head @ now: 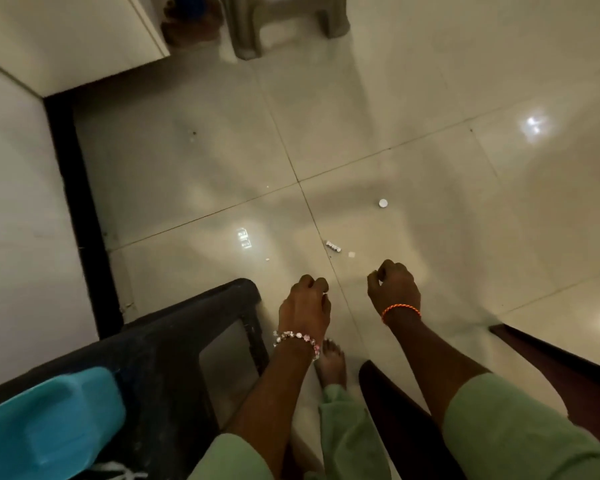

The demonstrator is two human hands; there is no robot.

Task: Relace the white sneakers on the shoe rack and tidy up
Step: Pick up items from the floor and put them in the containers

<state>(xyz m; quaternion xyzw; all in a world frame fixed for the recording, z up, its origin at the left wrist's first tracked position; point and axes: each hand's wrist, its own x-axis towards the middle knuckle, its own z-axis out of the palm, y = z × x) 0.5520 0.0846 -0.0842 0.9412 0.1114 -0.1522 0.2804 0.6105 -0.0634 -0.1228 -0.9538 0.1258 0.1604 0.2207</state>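
Observation:
No white sneaker shows whole. A few white lace-like strands (118,474) lie at the bottom edge, below a teal plastic object (49,427) on the black shoe rack (187,327) at lower left. My left hand (303,303), with a bead bracelet on the wrist, hangs just right of the rack's corner, its fingers loosely curled and holding nothing. My right hand (394,289), with an orange thread on the wrist, hovers over the floor beside it, curled the same way and holding nothing.
Glossy cream floor tiles (430,116) fill the view. A small white round cap (382,203) and a small patterned strip (333,246) lie ahead of my hands. A plastic stool (281,26) stands at the top, a white cabinet (66,39) at upper left, dark wooden furniture (551,358) at right.

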